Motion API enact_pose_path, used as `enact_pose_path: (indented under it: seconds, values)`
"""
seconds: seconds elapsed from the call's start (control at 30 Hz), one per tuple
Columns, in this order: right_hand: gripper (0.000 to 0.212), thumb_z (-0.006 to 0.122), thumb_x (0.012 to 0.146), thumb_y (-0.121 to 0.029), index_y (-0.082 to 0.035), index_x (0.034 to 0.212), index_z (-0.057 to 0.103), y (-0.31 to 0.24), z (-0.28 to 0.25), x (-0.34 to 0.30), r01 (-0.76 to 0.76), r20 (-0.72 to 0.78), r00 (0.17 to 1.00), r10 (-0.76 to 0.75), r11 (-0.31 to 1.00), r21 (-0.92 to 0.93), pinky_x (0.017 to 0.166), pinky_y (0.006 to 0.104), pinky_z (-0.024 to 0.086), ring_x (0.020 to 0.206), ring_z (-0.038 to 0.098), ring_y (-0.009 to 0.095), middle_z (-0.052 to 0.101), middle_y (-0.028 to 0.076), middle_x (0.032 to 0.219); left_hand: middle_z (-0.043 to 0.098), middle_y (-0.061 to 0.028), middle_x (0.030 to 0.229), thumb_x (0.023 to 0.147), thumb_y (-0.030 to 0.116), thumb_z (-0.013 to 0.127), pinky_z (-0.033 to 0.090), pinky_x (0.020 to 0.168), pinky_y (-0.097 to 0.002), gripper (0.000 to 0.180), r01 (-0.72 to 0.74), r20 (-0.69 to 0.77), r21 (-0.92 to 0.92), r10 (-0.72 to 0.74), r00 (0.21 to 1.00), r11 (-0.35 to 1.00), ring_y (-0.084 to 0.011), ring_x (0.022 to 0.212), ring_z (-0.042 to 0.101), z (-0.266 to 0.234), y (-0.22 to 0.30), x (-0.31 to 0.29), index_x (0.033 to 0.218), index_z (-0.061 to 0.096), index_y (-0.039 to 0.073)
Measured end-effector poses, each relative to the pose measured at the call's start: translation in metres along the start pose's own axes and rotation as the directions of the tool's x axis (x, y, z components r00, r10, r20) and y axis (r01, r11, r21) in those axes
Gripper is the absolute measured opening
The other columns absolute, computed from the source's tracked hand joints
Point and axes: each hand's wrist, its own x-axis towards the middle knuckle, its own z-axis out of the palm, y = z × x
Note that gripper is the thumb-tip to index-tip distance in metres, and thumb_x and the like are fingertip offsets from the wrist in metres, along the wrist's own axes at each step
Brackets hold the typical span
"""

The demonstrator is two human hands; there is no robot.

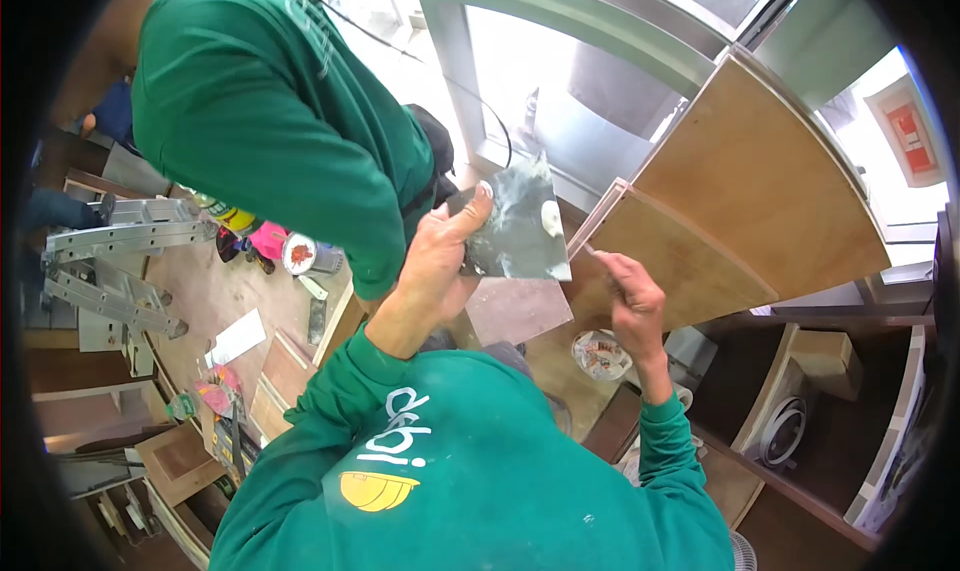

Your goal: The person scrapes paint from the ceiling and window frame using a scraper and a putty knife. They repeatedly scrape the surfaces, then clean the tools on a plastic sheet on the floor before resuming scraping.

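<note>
My left hand (440,256) grips a dark grey square plate (515,236), thumb on top and fingers beneath. White smears cover the plate, and a thick dab of pale paste (552,219) sits near its right edge. Fingers of my right hand (635,306) are pinched together by the pale edge strip (600,216) of a large wooden panel (780,171). Whatever they hold is too small or hidden to name. The plate's right corner lies close to that edge strip; I cannot tell whether they touch.
Another person in a green top (260,121) stands close at the upper left. An aluminium ladder (130,231) is at far left. Below my hands are a white tub (600,355) and a pinkish board (518,311). Open wooden compartments (830,411) stand at right.
</note>
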Motion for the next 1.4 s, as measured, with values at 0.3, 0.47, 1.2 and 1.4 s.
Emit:
enact_pose_path:
  seconds: [0.3, 0.47, 1.2, 1.4]
  values:
    - [0.027, 0.056, 0.094, -0.008, -0.001, 0.118, 0.064, 0.018, 0.016, 0.016, -0.226, -0.142, 0.949, 0.282, 0.92, 0.319, 0.094, 0.0294, 0.043, 0.107, 0.059, 0.017, 0.065, 0.013, 0.117, 0.069, -0.006, 0.083, 0.092, 0.044, 0.059, 0.055, 0.066, -0.0315, 0.042, 0.127, -0.089, -0.105, -0.137, 0.987, 0.986, -0.0157, 0.071, 0.066, -0.026, -0.009, -0.03, 0.09, 0.065, 0.003]
    - [0.026, 0.059, 0.093, -0.01, -0.004, 0.117, 0.066, -0.004, 0.048, 0.034, -0.298, 0.005, 0.947, 0.322, 0.868, 0.398, 0.078, 0.0237, 0.046, 0.082, 0.057, 0.01, 0.065, 0.002, 0.094, 0.068, -0.0088, 0.091, 0.094, 0.035, 0.058, 0.055, 0.071, -0.0341, 0.035, 0.085, -0.124, -0.197, -0.111, 0.986, 0.977, -0.0183, 0.077, 0.067, -0.062, 0.01, -0.039, 0.099, 0.063, 0.001]
    - [0.031, 0.064, 0.09, -0.02, 0.002, 0.112, 0.063, -0.111, 0.144, 0.093, -0.368, 0.136, 0.922, 0.364, 0.706, 0.605, 0.087, 0.0335, 0.044, 0.103, 0.053, 0.021, 0.058, 0.01, 0.106, 0.064, -0.0136, 0.108, 0.083, -0.003, 0.061, 0.052, 0.085, -0.0381, 0.033, -0.684, -0.422, -0.098, 0.593, 0.686, 0.722, -0.0248, 0.096, 0.064, -0.107, 0.038, -0.022, 0.116, 0.057, -0.007]
    - [0.02, 0.066, 0.089, -0.017, 0.0, 0.101, 0.067, -0.102, 0.166, 0.11, -0.293, -0.086, 0.893, 0.442, 0.715, 0.635, 0.074, 0.0308, 0.046, 0.081, 0.058, 0.015, 0.066, 0.008, 0.092, 0.065, -0.0046, 0.08, 0.08, 0.002, 0.066, 0.046, 0.061, -0.0252, 0.018, -0.438, -0.137, 0.619, 0.638, 0.758, 0.652, -0.0083, 0.072, 0.057, -0.104, 0.03, -0.001, 0.096, 0.066, -0.006]
